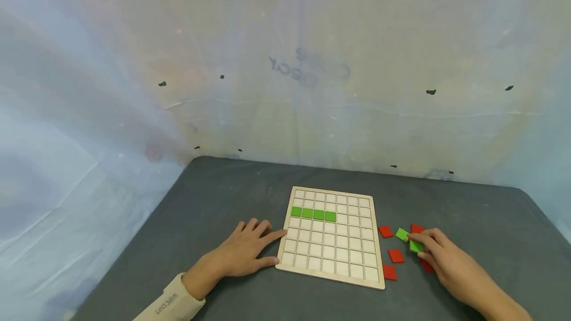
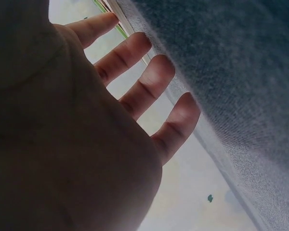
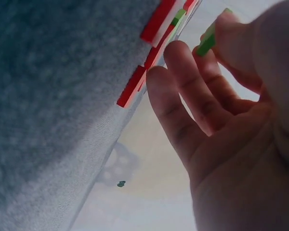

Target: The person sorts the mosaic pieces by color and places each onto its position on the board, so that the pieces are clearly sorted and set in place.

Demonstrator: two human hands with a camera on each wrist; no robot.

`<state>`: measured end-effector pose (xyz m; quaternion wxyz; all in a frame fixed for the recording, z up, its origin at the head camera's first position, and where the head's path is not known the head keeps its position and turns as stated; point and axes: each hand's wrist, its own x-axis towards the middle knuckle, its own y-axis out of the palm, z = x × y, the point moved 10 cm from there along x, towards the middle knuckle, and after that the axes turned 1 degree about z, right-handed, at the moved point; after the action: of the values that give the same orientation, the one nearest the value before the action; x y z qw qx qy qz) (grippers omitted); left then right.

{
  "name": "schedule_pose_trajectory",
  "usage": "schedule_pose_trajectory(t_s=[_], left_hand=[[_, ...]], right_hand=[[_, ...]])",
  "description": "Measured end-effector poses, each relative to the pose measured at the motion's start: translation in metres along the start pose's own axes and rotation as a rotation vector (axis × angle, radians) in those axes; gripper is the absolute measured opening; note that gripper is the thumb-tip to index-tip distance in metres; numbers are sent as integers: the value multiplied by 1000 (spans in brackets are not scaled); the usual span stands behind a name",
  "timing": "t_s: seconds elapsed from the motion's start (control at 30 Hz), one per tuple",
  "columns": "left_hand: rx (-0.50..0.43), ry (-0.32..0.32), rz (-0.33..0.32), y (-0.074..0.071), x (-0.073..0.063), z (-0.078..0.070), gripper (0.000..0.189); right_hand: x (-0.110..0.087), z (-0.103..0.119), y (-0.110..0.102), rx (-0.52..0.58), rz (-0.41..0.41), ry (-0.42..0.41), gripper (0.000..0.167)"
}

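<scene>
A light wooden grid board [image 1: 327, 252] lies on the dark table. Several green square tiles [image 1: 318, 214] sit side by side in its third row from the back, starting at the left column. My left hand [image 1: 243, 251] is spread at the board's left edge, its thumb and index finger touching the frame. To the right of the board, my right hand [image 1: 457, 269] pinches a green tile [image 1: 417, 246] between thumb and finger; in the right wrist view this tile [image 3: 207, 40] is held up off the table. Another loose green tile [image 1: 402, 235] lies just beside those fingertips.
Red tiles are scattered right of the board: one red tile [image 1: 385, 232] near its edge, another red tile [image 1: 396, 256] in front, and one red tile [image 1: 390, 272] against the near right corner. Others lie partly hidden by my right hand. A pale curtain [image 1: 312, 128] hangs behind the table.
</scene>
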<state>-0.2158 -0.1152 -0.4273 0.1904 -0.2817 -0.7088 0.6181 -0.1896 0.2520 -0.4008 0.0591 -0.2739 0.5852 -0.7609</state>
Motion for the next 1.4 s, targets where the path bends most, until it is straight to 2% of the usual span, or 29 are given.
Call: schedule_pose_trajectory(t_s=[0.37, 0.63, 0.83, 1.03, 1.4], left_hand=[[-4, -5, 8, 0, 2, 0, 61], [1, -3, 11, 2, 1, -3, 61], [-4, -5, -2, 2, 1, -2, 61], [4, 4, -27, 0, 1, -1, 62], [8, -4, -6, 3, 2, 1, 63]], right_hand=[[0, -7, -1, 9, -1, 13, 42], [-5, -11, 4, 43, 31, 56, 38], [-4, -9, 2, 48, 14, 32, 38], [1, -7, 2, 56, 39, 32, 38], [4, -1, 5, 88, 68, 19, 38]])
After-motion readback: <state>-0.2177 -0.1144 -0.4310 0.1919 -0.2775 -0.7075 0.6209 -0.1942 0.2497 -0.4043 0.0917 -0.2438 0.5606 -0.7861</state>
